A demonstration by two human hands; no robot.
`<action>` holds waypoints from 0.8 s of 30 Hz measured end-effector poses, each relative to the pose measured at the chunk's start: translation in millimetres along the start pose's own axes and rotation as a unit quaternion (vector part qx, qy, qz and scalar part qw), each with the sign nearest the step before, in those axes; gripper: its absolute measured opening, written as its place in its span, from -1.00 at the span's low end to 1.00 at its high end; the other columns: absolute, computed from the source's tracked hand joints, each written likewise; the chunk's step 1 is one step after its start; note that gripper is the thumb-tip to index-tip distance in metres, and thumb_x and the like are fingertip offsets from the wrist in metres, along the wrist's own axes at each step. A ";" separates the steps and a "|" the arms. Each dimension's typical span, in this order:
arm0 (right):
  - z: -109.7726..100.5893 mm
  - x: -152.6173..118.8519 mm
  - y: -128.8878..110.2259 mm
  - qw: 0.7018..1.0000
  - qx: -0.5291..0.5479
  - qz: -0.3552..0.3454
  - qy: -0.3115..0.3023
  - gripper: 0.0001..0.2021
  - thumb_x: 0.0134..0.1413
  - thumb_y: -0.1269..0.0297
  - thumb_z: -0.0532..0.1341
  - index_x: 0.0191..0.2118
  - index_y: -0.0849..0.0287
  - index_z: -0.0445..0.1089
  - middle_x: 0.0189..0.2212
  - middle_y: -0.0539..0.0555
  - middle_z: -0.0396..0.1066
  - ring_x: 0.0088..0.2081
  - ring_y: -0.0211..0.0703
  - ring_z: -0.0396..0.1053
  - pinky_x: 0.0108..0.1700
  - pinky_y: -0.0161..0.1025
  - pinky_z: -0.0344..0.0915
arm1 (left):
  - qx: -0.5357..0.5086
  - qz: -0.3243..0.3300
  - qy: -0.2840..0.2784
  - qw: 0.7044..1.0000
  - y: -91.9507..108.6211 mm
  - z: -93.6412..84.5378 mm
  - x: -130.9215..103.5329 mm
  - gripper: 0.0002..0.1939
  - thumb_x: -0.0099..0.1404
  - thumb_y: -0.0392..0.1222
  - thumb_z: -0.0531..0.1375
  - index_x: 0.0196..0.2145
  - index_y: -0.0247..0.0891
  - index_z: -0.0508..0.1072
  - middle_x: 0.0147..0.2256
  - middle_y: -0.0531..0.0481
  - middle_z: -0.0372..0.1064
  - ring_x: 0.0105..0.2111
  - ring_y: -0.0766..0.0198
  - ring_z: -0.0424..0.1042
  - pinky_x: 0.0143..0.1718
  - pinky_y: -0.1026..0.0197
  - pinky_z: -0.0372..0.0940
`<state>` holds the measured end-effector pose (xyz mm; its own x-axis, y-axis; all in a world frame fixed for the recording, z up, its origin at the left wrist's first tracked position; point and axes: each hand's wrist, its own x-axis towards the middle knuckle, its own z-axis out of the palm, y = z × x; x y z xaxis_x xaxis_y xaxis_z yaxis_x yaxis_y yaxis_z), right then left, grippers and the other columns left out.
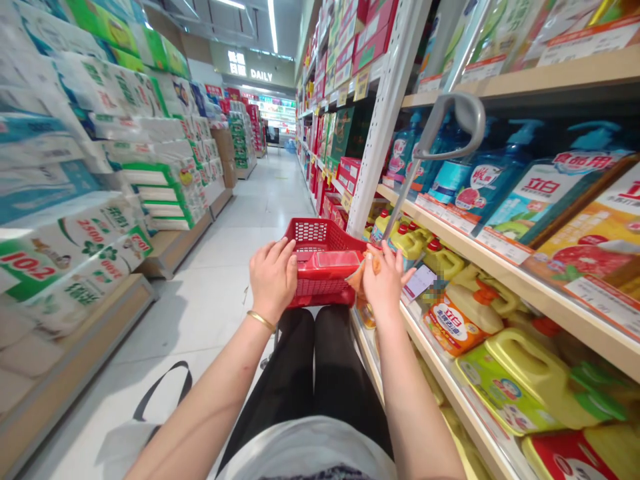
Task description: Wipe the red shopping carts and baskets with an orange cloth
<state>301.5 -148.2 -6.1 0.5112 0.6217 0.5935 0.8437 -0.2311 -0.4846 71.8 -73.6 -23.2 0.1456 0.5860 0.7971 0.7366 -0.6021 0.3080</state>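
A red plastic basket [320, 230] with perforated walls stands on the floor in front of my knees. At its near left edge is my left hand [273, 277], fingers stretched forward and palm hidden; a gold bangle circles the wrist. My right hand [384, 283] is at the near right corner, closed on a crinkled orange packet [357, 279], with part of its fingers spread. Between the hands, a shiny red flat piece [333, 261] lies across the basket's near side; I cannot tell whether it is a package. A long grey pull handle [450, 127] leans right, against the shelves.
Shelves on the right hold blue pump bottles [533, 193] and yellow detergent jugs [520, 373], close to my right arm. Paper packs [75, 260] are stacked on the left. A tiled aisle [265, 183] runs ahead. A pale bag [127, 443] with a dark strap lies on the left.
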 end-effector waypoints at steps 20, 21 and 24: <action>5.8 -10.4 -11.6 1.000 0.018 -0.018 0.006 -0.59 0.45 0.10 0.01 0.26 -0.11 0.42 0.42 -0.01 0.18 0.50 0.28 -0.17 0.39 0.60 -0.41 | 0.027 0.001 0.004 1.000 1.0 2.0 -1.2 -0.52 0.56 -0.06 -0.06 0.30 -0.10 0.41 0.34 -0.03 0.29 0.40 -0.10 0.12 0.41 -0.28 -0.04; 8.7 -18.0 -24.7 0.998 0.022 -0.058 -0.001 -0.59 0.45 0.12 0.02 0.28 -0.12 0.40 0.42 -0.03 0.18 0.51 0.27 -0.20 0.40 0.58 -0.44 | 0.032 0.001 0.001 0.999 0.7 1.7 -1.2 -0.52 0.56 -0.07 -0.06 0.30 -0.11 0.41 0.34 -0.03 0.29 0.41 -0.09 0.11 0.41 -0.27 -0.05; 14.9 -39.0 -65.5 0.981 0.035 -0.184 -0.040 -0.57 0.43 0.13 0.09 0.34 -0.15 0.33 0.42 -0.05 0.18 0.51 0.21 -0.19 0.45 0.49 -0.48 | 0.047 0.002 -0.014 0.999 -0.4 -0.5 -0.9 -0.51 0.57 -0.06 -0.07 0.31 -0.13 0.40 0.35 -0.05 0.27 0.42 -0.10 0.09 0.42 -0.28 -0.06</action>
<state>223.9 -146.2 -7.0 0.1562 0.7108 0.6858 0.9540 0.0712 -0.2911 71.1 -74.2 -23.7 0.1654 0.5989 0.7836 0.7941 -0.5520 0.2543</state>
